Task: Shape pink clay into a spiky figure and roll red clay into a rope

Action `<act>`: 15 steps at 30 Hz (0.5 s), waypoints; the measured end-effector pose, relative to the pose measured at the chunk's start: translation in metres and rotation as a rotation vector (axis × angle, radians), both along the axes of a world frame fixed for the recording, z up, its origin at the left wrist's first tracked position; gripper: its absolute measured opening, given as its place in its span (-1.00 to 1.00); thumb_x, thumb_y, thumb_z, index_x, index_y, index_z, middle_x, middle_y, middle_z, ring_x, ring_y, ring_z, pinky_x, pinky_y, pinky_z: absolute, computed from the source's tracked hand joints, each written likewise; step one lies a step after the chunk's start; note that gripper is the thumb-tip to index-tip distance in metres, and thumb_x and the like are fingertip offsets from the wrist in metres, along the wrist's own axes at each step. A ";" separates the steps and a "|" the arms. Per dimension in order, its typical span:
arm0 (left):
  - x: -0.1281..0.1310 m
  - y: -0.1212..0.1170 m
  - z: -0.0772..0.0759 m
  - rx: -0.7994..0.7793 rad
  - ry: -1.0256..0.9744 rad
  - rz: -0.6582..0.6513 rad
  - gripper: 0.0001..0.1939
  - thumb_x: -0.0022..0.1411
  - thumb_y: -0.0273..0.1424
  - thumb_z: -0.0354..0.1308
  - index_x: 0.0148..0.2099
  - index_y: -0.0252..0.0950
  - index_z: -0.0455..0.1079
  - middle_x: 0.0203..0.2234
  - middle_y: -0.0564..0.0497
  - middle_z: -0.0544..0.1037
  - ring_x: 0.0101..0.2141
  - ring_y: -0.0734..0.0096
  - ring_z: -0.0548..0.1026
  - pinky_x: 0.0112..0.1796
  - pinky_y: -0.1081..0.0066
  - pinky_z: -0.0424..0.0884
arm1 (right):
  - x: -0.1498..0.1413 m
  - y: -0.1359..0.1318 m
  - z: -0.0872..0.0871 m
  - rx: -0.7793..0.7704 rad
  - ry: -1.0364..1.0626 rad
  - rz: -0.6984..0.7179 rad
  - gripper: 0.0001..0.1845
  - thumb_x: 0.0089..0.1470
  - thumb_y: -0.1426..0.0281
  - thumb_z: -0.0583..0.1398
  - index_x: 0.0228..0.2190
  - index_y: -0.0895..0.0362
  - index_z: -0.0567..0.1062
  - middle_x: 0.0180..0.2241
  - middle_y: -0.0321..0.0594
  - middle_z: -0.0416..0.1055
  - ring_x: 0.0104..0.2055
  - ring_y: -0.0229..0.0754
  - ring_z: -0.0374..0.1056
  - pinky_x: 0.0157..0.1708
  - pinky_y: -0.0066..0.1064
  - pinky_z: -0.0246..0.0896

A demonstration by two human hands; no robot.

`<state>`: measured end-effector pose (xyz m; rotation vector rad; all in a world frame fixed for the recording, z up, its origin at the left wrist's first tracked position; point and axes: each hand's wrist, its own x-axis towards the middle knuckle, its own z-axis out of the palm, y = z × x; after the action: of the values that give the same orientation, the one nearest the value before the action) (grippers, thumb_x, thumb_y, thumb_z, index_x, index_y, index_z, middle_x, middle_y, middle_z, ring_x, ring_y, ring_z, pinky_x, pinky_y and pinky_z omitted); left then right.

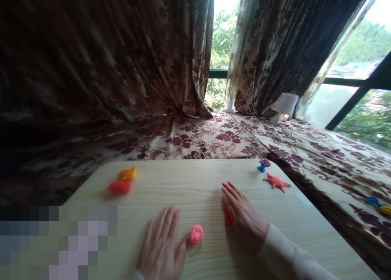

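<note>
My left hand point(163, 243) lies flat on the pale wooden table point(201, 178), fingers stretched out. Just right of its thumb sits a round, flattened pink lump point(196, 234) that looks like modelling clay, with a dented top. My right hand point(242, 210) is open, palm down, over a red-pink piece of clay point(228, 217). Only the left edge of that piece shows; the palm hides the rest.
Far left on the table are an orange-yellow clay piece point(127, 173) and a red one point(119, 187). At the far right corner stand a blue-and-pink clay figure point(263, 164) and a spiky flat pink piece point(277, 182). Beyond are a white lamp point(285, 104) and curtains point(171, 47).
</note>
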<state>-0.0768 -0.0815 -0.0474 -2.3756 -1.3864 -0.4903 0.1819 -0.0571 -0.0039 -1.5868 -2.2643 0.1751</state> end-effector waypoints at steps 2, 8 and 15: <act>0.000 -0.001 0.000 0.002 0.003 0.000 -0.34 0.21 -0.29 -0.05 0.30 -0.39 -0.11 0.15 -0.17 0.29 0.13 0.15 0.23 0.13 0.18 -0.14 | 0.013 -0.031 -0.009 -0.004 -0.004 0.047 -0.51 0.16 0.48 -0.05 0.13 0.23 0.21 0.18 0.02 0.14 0.25 0.01 -0.05 0.10 -0.06 0.13; 0.001 0.001 0.000 -0.005 0.023 0.005 -0.40 0.19 -0.28 -0.03 0.23 -0.44 0.07 0.14 -0.20 0.29 0.13 0.12 0.23 0.16 0.17 -0.25 | -0.016 -0.052 -0.015 0.050 -0.011 0.248 -0.52 0.16 0.48 0.03 0.12 0.18 0.22 0.22 -0.03 0.05 0.28 0.00 -0.17 0.11 -0.13 0.13; 0.000 0.002 0.000 0.007 0.021 0.002 -0.37 0.20 -0.26 -0.04 0.26 -0.41 0.00 0.14 -0.18 0.30 0.12 0.16 0.24 0.17 0.21 -0.27 | -0.021 0.003 -0.003 0.004 0.041 0.006 -0.53 0.12 0.46 0.03 0.06 0.35 0.29 0.13 0.14 0.21 0.25 0.07 -0.05 0.13 0.00 0.06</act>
<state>-0.0765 -0.0796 -0.0470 -2.3670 -1.3753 -0.4674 0.1606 -0.0536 -0.0072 -1.5602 -2.2370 0.2029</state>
